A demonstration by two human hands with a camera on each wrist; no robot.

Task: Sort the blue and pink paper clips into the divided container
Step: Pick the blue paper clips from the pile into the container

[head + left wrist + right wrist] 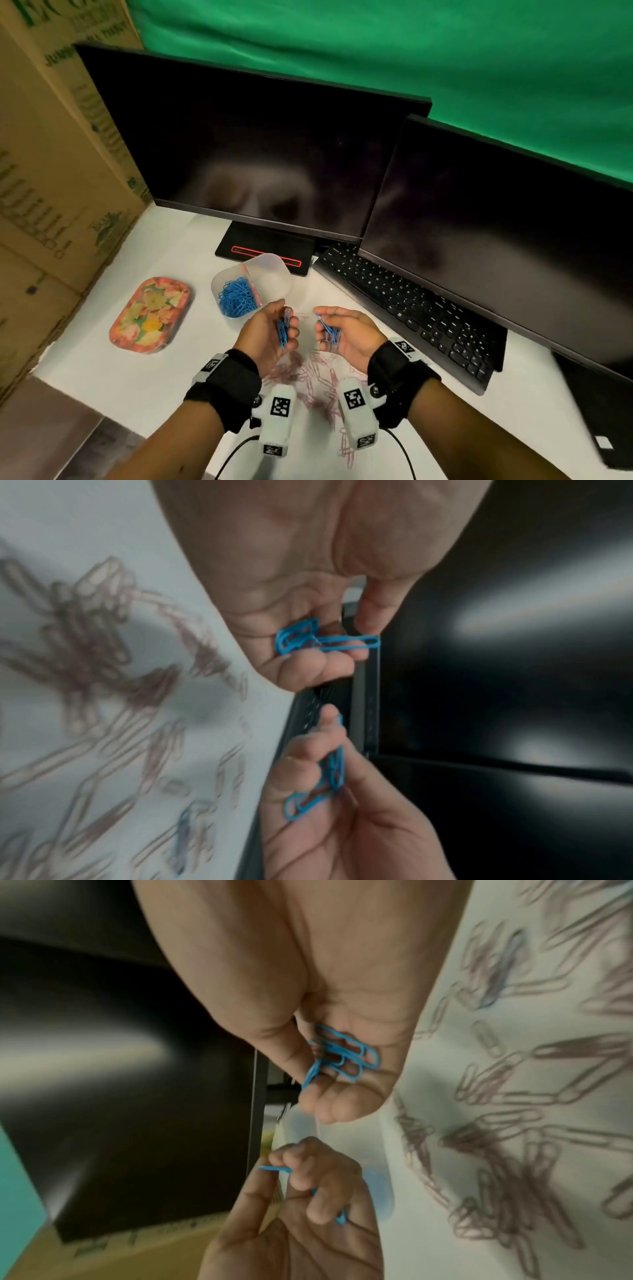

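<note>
Both hands hover palm-up over the white table, just in front of the divided container [274, 274]. My left hand [287, 323] grips a small bunch of blue paper clips [283, 330] [298, 640] between thumb and curled fingers. My right hand [323, 325] holds another bunch of blue clips [331, 334] [344, 1057] the same way. The container's left compartment holds a heap of blue clips [236, 297]; its right compartment looks empty. Several pink paper clips [315, 377] lie scattered on the table under and behind my wrists, with one blue clip [183, 837] among them.
A floral tray [150, 315] lies left of the container. Two dark monitors [260, 144] stand behind, one on a black stand [267, 248], and a black keyboard [411, 308] lies at the right. Cardboard boxes [51, 171] wall off the left side.
</note>
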